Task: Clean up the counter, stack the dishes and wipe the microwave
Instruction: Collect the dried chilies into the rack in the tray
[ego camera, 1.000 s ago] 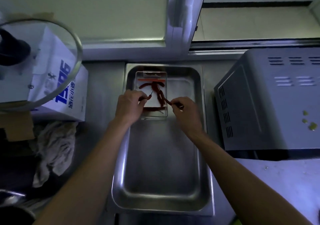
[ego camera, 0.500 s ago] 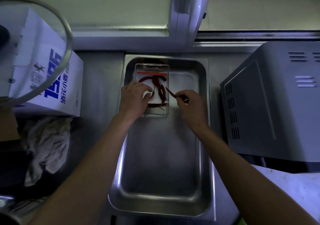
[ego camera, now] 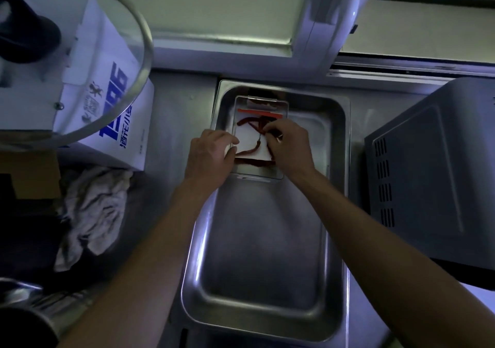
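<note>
A small clear plastic container [ego camera: 261, 99] lined with white paper holds several dried red chilies [ego camera: 247, 120]. It sits at the far end of a long steel pan [ego camera: 267, 267]. My left hand [ego camera: 209, 154] grips the container's left side, thumb on the paper. My right hand [ego camera: 290, 146] is over the container and pinches a dried chili with curled fingers. Its fingertips hide part of the pile. The grey microwave [ego camera: 434, 173] stands to the right of the pan.
A crumpled grey cloth [ego camera: 93, 213] lies on the counter left of the pan. Behind it stands a white box with blue print [ego camera: 117, 122], partly behind a glass lid [ego camera: 80, 61]. A metal pot rim shows at the bottom left corner.
My right hand moved left, from beside the container to over the chilies. My left hand slid to the container's left side.
</note>
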The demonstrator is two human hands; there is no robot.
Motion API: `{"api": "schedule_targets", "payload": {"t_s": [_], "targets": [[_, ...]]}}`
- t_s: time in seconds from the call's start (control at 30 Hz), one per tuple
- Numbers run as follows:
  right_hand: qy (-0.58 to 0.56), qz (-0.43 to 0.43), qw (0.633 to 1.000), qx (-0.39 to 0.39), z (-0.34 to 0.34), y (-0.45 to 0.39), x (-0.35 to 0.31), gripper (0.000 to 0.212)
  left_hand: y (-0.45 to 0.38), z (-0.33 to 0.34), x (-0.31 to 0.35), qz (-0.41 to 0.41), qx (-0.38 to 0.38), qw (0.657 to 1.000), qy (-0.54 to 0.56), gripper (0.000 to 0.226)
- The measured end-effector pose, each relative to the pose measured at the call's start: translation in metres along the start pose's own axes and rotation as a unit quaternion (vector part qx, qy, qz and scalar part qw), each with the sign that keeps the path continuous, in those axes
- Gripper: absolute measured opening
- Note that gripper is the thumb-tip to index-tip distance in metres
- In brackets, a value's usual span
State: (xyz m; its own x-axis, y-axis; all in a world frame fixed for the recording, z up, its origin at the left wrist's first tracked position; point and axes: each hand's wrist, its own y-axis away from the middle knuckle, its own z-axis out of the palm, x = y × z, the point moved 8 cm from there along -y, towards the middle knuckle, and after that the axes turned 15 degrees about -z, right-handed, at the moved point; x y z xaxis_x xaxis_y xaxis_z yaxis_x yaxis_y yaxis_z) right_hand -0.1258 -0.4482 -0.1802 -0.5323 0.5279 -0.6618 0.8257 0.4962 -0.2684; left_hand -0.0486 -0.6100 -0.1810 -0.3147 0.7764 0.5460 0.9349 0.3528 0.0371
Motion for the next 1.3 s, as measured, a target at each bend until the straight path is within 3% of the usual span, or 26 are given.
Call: {"api": "schedule_targets", "payload": {"t_s": [0.27, 0.5, 0.7, 0.87, 1.1, 1.3], "targets": [[0.054, -0.039, 0.992, -0.111, 0.04, -0.025, -0.002, 0.022, -0.003, -0.006, -0.012, -0.01, 0.003, 1.0, 0.003, 0.017], [0.048, -0.026, 0.995, -0.084, 0.013, 0.0, -0.01, 0.02, 0.017, -0.011, -0.002, -0.03, -0.029, 0.999, 0.009, 0.016], [0.018, 0.021, 0.997, -0.075, -0.03, 0.061, -0.026, 0.027, 0.066, -0.021, 0.03, -0.016, -0.032, 0.999, 0.01, 0.021], [0.016, 0.057, 0.988, -0.141, -0.057, 0.125, -0.033, 0.036, 0.119, -0.006, 0.05, -0.032, -0.085, 0.994, -0.056, 0.032], [0.031, 0.027, 0.982, -0.184, -0.092, 0.209, -0.042, 0.039, 0.2, 0.025, 0.084, -0.018, -0.135, 0.981, -0.136, 0.042], [-0.004, 0.011, 0.987, -0.158, -0.122, 0.277, -0.031, 0.035, 0.263, 0.053, 0.11, 0.002, -0.131, 0.978, -0.165, 0.038]]}}
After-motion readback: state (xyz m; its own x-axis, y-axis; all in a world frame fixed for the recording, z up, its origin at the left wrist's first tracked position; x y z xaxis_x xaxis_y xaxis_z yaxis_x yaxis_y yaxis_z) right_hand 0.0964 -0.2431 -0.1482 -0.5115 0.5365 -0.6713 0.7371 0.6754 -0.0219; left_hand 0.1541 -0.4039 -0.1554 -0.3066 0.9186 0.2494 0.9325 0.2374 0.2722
